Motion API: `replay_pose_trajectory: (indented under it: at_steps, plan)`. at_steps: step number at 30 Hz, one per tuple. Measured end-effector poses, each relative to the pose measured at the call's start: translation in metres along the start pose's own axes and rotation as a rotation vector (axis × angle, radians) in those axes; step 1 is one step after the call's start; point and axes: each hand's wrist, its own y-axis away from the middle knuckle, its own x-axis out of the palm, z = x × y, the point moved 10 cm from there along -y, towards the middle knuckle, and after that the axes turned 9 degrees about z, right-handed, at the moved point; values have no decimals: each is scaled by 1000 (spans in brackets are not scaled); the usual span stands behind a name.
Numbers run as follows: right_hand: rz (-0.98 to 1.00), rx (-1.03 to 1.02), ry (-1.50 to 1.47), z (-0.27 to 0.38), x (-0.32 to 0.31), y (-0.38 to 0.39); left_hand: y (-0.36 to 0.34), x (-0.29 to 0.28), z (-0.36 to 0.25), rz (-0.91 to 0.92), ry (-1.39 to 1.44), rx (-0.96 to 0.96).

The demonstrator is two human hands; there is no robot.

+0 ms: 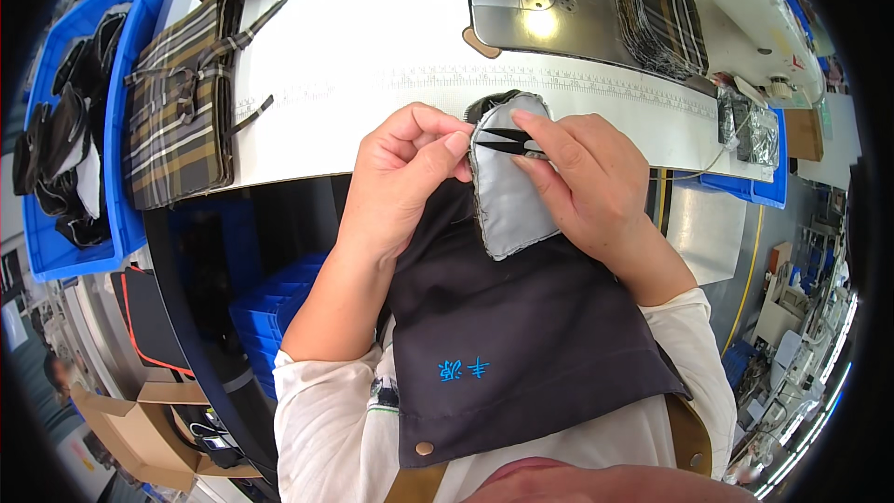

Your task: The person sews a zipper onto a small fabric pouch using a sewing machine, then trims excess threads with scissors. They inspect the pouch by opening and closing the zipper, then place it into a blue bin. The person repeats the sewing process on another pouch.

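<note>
Judging from the head view, the work seems partway along: the rounded silver-grey fabric piece [514, 210] appears already seamed, while rough fibres are left along its left edge (how much trimming remains cannot be told). The piece is held between the hands, above the dark apron [531, 345] and near the front of the white tabletop [345, 28]. Its left edge is pinched by the closed thumb and forefinger of the left hand [400, 163]; whether a thread is also caught is unclear. Black metal snips [506, 147] are gripped in the right hand [591, 177], their slim blades parted over the piece.

The tabletop is marked with a printed ruler scale [438, 77], and a white sewing machine [736, 0] is set at the far right. Brown-and-black plaid fabric [177, 144] is stacked at the left, beside a blue plastic bin [79, 265] filled with dark fabric pieces [65, 121]. An open brown cardboard box [126, 428] is seen at lower left.
</note>
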Motion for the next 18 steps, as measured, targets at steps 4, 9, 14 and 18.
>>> replay_pose_trajectory:
  at_steps: [4,9,14,18]
  plan:
    - [-10,-3,11,1,-1,-1,-1,0,0,-1,-5,4]
    - [3,-6,-60,-1,4,0,0,1,0,1,-23,-1]
    - [40,31,-92,-4,12,-1,-1,0,-1,-10,-46,5]
    - [164,134,-230,-11,17,-3,0,-1,2,-17,-51,-24]
